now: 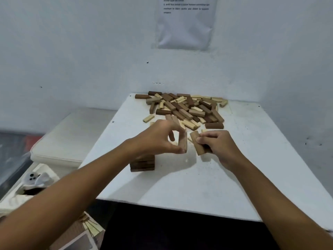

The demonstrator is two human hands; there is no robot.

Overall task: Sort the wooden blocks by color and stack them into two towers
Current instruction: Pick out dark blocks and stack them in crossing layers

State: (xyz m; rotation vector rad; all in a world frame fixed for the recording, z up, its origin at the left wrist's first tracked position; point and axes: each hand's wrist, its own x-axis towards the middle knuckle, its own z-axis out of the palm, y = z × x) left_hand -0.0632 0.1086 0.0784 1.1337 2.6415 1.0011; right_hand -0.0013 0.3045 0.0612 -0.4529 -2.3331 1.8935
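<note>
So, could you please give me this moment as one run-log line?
left hand: holds brown block | right hand: holds brown block | dark tower: started | light tower: not seen | pile: unsorted

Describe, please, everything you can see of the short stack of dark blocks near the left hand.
The dark stack is a low tower of brown wooden blocks laid flat in several layers; the grain looks dark and matte. It stands upright and fairly square on the white table, toward its left side, well in front of the mixed pile. The left hand hangs over it and hides its top, so whether they touch cannot be told.
</note>
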